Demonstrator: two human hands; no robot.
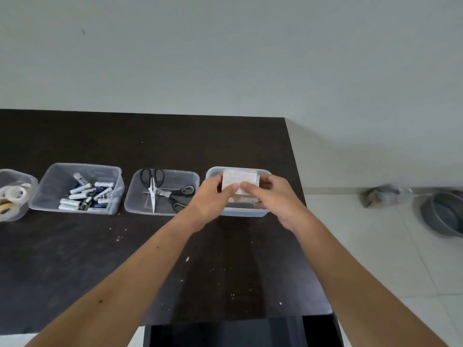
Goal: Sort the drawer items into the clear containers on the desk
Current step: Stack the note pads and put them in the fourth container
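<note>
A small white paper pad with an orange pattern (240, 179) is held upright over the rightmost clear container (244, 212). My left hand (213, 199) pinches its lower left edge and my right hand (273, 196) pinches its lower right edge. Both hands hide most of that container's inside. To the left stand three more clear containers: one with two pairs of scissors (160, 190), one with several batteries (86, 194), and one with tape rolls (13, 196) at the frame's left edge.
The dark desk (100, 259) carries small crumbs and ends at its right edge just past the rightmost container. An open dark drawer (238, 331) sits below the front edge. On the tiled floor at right lie a grey basin (443, 214) and a crumpled bag (383, 195).
</note>
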